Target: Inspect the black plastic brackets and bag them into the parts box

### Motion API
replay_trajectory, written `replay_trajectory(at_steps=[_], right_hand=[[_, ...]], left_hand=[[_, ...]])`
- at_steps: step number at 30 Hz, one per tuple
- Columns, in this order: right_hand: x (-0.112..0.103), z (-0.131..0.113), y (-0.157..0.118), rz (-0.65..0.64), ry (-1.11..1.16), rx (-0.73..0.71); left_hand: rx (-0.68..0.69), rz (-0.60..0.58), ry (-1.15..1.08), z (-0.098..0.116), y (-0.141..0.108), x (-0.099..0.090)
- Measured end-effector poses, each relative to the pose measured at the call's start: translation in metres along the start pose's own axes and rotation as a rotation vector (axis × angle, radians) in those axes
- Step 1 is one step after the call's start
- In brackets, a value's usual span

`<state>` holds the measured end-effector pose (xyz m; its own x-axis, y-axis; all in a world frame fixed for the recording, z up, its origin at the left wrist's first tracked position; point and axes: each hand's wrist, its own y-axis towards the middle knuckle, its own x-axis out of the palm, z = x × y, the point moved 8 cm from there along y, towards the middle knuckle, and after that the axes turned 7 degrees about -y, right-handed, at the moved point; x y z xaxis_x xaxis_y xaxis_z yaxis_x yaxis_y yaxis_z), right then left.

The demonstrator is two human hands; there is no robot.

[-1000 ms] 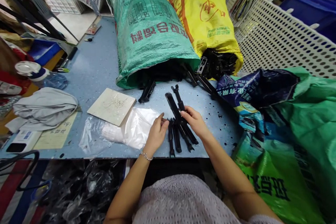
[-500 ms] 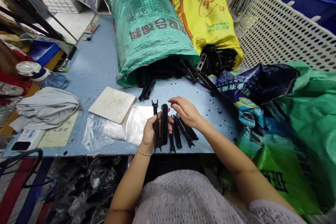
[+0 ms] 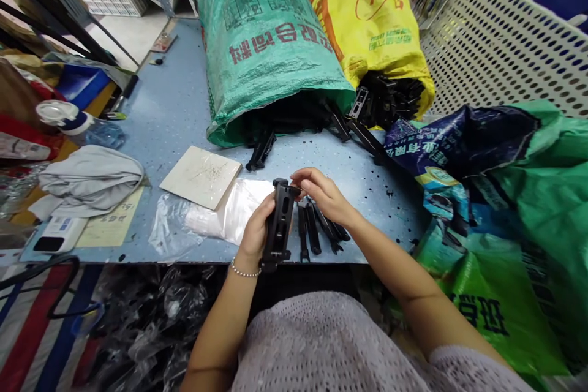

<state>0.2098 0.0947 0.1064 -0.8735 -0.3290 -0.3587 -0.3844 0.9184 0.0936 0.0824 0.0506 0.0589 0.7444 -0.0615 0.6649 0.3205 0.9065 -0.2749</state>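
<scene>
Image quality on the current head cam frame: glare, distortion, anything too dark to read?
Head view: wide-angle stretch toward the edges, white basket leaning; glare on the clear plastic; green sack's mouth too dark for separating parts; held black part low-contrast.

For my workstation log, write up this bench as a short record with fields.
Left hand: grips a black slotted part, held tilted
Right hand: fingertips at the part's upper end; whether they pinch anything is unclear
Nearest pieces: slim black pieces on the blue table, right of the held part
Sacks: green and yellow, mouths toward the person, black parts at both
Left side: pale square board, clear plastic, grey cloth
</scene>
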Motion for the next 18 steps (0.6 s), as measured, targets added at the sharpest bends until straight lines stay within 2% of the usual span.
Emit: replay_trajectory(at_steps=[3,5,7,11,13,16,18], right_hand=[[0.005,-0.007,-0.001,-0.025,-0.215,-0.065],[0.011,-0.011,0.002,-0.04,-0.336,-0.13],[0.017,-0.007,0.007,-0.072,-0.283,-0.13],[0.024,0.015,0.006,-0.161,0.001,0.056],[0.031,0.015,-0.009,-0.211,-0.067,0.035],[0.05,0.009,-0.045,-0.275,-0.281,-0.041],[0.061,0.015,-0.068,-0.294,-0.249,0.042]], left_hand=[[-0.014,-0.015,-0.097,-0.002,0.0,0.005],[-0.025,-0.038,-0.083,-0.005,-0.001,0.008],[-0.05,-0.046,-0.038,-0.012,0.0,0.008],[0.033,0.049,-0.035,-0.015,0.009,-0.004],[0.043,0.082,-0.079,-0.018,0.014,-0.01],[-0.009,0.086,-0.107,-0.024,0.016,-0.013],[0.01,0.087,-0.04,-0.025,0.013,-0.016]])
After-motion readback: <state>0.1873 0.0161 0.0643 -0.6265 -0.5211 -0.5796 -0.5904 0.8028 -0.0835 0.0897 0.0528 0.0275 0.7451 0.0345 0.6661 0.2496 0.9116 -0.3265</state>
